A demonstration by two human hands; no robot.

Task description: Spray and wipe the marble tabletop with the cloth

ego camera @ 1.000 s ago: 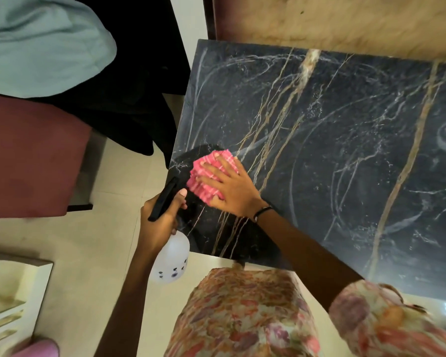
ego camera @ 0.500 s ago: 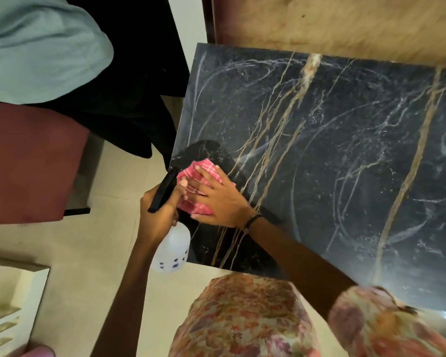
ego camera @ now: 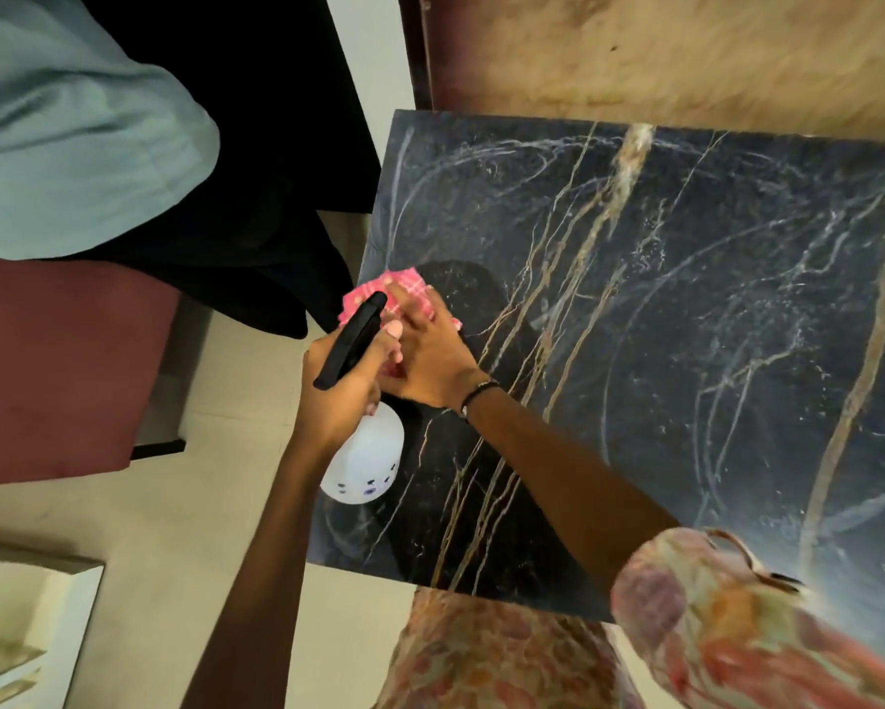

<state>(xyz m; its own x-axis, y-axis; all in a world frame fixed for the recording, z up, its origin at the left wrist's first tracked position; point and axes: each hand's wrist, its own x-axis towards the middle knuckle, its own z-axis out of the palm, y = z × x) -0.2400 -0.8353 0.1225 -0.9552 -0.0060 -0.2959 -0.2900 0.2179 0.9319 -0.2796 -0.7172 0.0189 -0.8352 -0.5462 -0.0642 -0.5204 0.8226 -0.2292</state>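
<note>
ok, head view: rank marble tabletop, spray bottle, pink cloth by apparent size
1. marble tabletop, by far the largest.
2. spray bottle, white body plus black head; gripped by the left hand, nearer the camera, so it may look oversized.
3. pink cloth, mostly hidden under the right hand; true size unclear.

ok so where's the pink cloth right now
In the head view the pink checked cloth lies at the left edge of the black marble tabletop, pressed flat under the right hand, just beyond the spray bottle the left hand holds.
</note>
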